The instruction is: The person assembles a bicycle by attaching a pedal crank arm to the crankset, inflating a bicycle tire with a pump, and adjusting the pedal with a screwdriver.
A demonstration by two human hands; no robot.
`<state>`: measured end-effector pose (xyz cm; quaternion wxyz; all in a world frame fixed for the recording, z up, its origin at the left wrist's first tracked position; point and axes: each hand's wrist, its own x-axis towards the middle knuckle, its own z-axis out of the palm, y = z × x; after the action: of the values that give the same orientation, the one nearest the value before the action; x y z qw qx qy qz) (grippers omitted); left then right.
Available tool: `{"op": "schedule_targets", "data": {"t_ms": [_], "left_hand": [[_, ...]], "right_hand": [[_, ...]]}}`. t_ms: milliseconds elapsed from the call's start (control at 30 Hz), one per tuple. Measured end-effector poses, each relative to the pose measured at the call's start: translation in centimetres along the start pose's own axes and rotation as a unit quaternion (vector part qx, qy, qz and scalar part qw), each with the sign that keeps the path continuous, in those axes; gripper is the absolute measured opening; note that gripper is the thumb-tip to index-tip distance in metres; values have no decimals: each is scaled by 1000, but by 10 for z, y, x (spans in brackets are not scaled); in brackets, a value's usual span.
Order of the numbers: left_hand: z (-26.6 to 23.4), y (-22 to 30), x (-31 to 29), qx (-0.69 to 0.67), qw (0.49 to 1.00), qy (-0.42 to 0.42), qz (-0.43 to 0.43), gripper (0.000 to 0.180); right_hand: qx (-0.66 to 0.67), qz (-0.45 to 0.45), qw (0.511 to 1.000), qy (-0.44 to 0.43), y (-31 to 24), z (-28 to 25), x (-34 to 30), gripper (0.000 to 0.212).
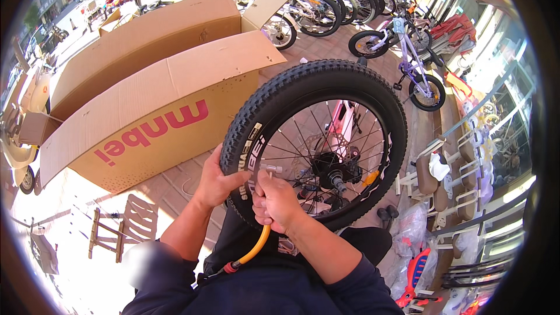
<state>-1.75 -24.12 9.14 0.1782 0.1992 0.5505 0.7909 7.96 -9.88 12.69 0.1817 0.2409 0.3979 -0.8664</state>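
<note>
A bicycle wheel [315, 73] with a thick knobby black tyre stands tilted in front of me, over my legs. My left hand [217, 182] grips the tyre's left side, its thumb on the sidewall and its fingers round the tread. Closed in my right hand [276, 203] is the end of a yellow air hose [256, 248], its metal head [272, 168] showing above the fist beside the rim. Whether the head sits on a valve is hidden. Black spokes run to the hub [333, 176], and part of a pink bicycle frame [341, 122] shows through them.
A long open cardboard box [157, 134] stands at the left, near a small wooden folding chair [129, 226]. Rows of bicycles [318, 11] fill the far side, with a small purple bicycle [417, 67] at the right. Child seats [429, 178] and plastic-wrapped parts [411, 227] lie along the right.
</note>
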Motion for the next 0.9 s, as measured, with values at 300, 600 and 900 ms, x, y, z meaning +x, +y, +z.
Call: {"op": "schedule_targets", "data": {"t_ms": [300,600,900], "left_hand": [[1,2,-1,-9,1000,-3,2,60],[-14,-7,6,-65,996,-67,2,73],[-23,-17,50,-368,881,-171,-244,88]], "right_hand": [[-6,4,1000,-3,0,0,0,45],[21,-105,994,13,25,-8,9,46],[30,-223,974,33,53,-20,18,32]]}}
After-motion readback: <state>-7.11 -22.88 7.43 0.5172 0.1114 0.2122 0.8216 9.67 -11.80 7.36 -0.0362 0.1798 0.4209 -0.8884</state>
